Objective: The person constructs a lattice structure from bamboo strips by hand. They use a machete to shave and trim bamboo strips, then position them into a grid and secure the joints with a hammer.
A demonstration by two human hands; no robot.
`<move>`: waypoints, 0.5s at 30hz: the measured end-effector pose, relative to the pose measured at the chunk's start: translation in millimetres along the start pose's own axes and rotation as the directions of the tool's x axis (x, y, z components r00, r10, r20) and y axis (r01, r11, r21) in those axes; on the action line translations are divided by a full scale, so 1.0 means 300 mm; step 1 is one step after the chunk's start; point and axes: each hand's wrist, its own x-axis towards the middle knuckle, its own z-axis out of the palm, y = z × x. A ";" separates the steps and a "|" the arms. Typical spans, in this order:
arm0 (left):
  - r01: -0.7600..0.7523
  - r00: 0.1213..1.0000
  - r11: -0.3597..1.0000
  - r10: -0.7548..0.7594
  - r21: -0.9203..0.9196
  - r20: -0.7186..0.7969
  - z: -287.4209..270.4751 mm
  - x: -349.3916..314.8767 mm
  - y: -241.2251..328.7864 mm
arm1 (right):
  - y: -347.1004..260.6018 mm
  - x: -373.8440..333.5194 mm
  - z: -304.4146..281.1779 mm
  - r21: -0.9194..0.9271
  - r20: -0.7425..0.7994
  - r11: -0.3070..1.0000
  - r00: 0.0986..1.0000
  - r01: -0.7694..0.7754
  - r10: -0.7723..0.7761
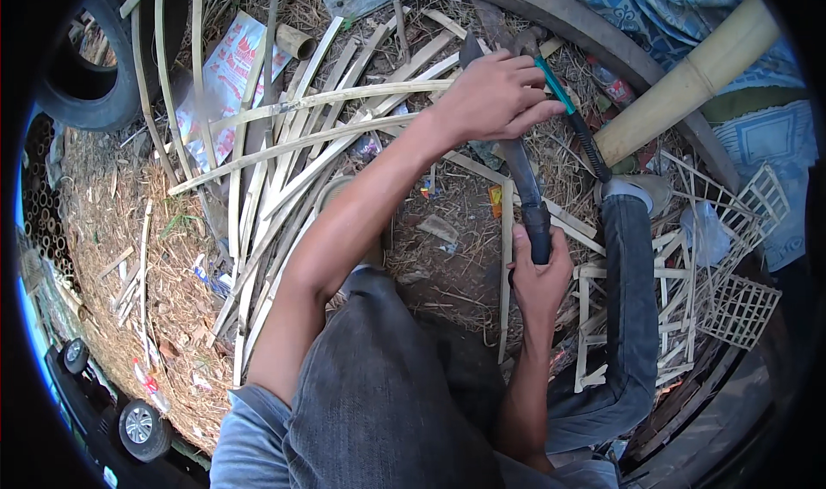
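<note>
My right hand [542,269] is closed round the black handle [537,231] of a long machete. The machete's dark blade [522,166] points away from me and passes beneath my left hand [499,97]. That hand is seen from the back, fingers curled down and thumb stretched to the right; what lies under the fingers is hidden. Beside its fingertips and thumb lies a hammer [559,89] with a teal and black handle. Pale split bamboo strips [344,127] spread out to the left, two of them running up to my left wrist.
A thick bamboo pole [688,84] leans in from the upper right, near my shoe [641,192]. Woven bamboo lattice pieces [744,308] lie at the right. An old tyre [86,76] stands far left, and a printed sheet [228,84] lies beneath strips. Dry straw covers the ground.
</note>
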 end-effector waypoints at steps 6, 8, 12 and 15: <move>0.064 0.964 0.997 -0.048 -0.053 0.263 0.047 -0.071 0.024 | -0.061 0.008 -0.099 0.269 0.125 0.963 0.992 -0.024 -0.010; 0.140 0.971 0.988 -0.124 -0.067 0.202 0.024 -0.101 0.052 | -0.110 0.000 -0.117 0.168 0.286 0.983 0.958 -0.077 0.026; 0.165 0.962 0.986 -0.156 -0.021 0.225 -0.060 -0.140 0.111 | -0.160 -0.003 -0.162 0.046 0.401 0.998 0.916 -0.035 0.014; 0.172 0.971 0.984 -0.162 -0.040 0.173 -0.106 -0.176 0.147 | -0.173 -0.023 -0.171 -0.044 0.436 0.985 0.890 0.167 -0.132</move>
